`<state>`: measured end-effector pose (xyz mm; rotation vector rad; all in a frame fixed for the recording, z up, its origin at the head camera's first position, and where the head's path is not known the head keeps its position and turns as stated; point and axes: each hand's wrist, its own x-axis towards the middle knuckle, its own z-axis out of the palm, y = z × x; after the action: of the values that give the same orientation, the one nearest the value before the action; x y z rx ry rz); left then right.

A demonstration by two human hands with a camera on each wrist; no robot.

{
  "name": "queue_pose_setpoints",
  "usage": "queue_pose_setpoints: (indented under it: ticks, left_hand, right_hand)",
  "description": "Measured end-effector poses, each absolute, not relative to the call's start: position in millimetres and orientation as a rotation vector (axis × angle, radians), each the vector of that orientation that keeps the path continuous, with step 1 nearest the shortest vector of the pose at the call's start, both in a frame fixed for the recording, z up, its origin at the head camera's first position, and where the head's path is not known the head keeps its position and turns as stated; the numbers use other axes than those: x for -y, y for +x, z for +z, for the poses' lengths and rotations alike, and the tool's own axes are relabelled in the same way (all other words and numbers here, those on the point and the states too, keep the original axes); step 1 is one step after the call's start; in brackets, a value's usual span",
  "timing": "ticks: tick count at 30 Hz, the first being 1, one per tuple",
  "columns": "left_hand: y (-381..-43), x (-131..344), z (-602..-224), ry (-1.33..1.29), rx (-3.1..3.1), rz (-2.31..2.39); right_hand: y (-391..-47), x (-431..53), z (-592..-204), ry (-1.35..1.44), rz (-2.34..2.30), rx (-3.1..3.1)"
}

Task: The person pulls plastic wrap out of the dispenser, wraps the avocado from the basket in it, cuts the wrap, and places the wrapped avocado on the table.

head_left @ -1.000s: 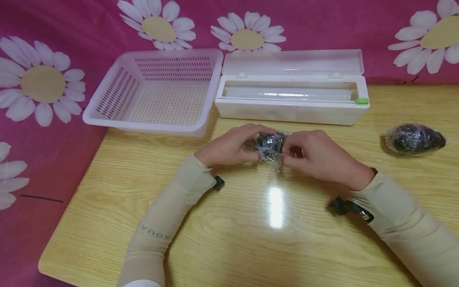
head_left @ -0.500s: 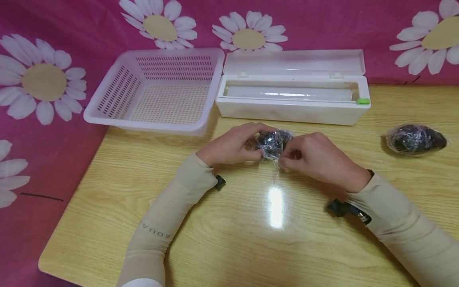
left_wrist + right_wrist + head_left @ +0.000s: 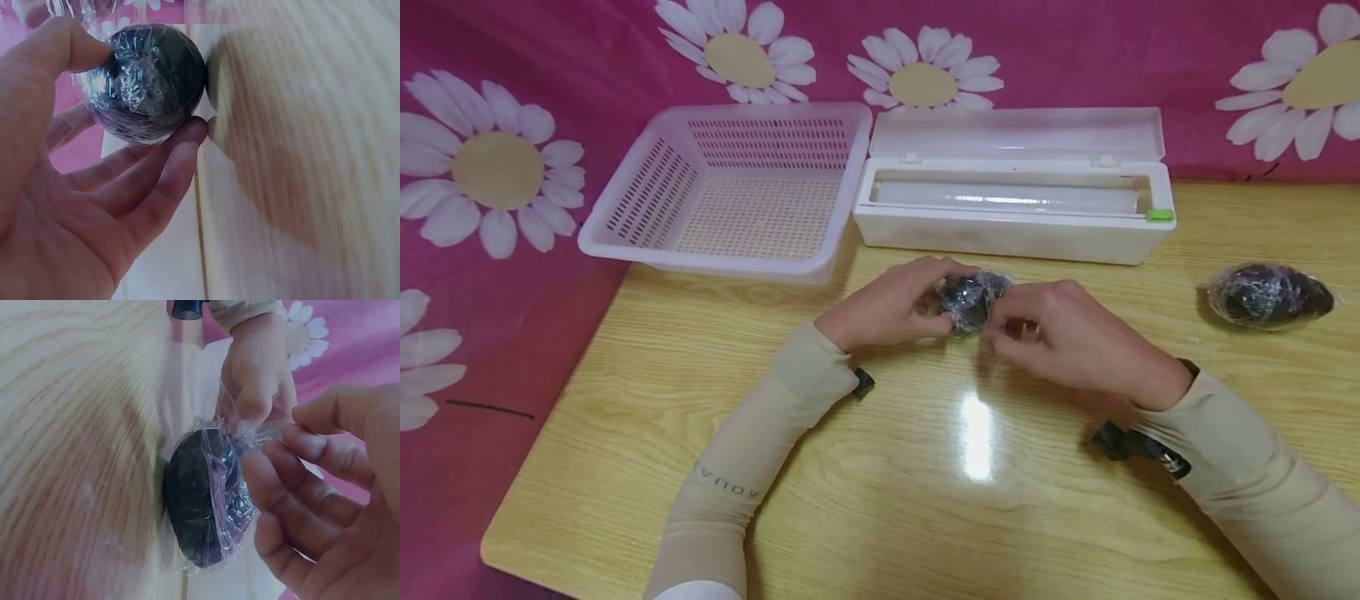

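A dark green, rounded fruit, probably an avocado point(image 3: 967, 302), lies on the table in crinkled cling film. My left hand point(image 3: 891, 307) holds it from the left, its thumb on the near side and its fingers curving round the far side and underneath, as the left wrist view shows on the avocado point(image 3: 159, 87). From the right, my right hand point(image 3: 1063, 333) pinches a loose end of the cling film point(image 3: 270, 432) between thumb and fingertips, pulled out from the fruit in the right wrist view. The right fingers partly hide the fruit's right end in the head view.
A second wrapped dark fruit point(image 3: 1270, 296) lies at the right. Behind the hands stands a white cling film dispenser point(image 3: 1007, 236), lid up, with a roll inside. A pale basket point(image 3: 730, 265) stands left of it, on the wooden table point(image 3: 865, 508).
The fruit has turned a little in the left hand. My right hand first moved slightly down its near side, then drew a little to the right with the film.
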<state>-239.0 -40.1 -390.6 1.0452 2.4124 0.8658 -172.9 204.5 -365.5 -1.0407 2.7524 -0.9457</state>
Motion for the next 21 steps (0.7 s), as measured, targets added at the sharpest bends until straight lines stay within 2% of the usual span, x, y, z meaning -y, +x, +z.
queue_pose_setpoints:
  ticks: [14, 21]
  left_hand:
    - [-239.0, 39.5, -391.3, 1.050, -2.418, 0.855]
    - [-239.0, 41.4, -392.5, 1.094, -2.429, 0.840]
  right_hand:
    - [-172.9, -206.6, -365.5, -0.931, -0.999, -2.767]
    - [-173.3, -205.7, -364.8, -1.003, -0.942, -2.746]
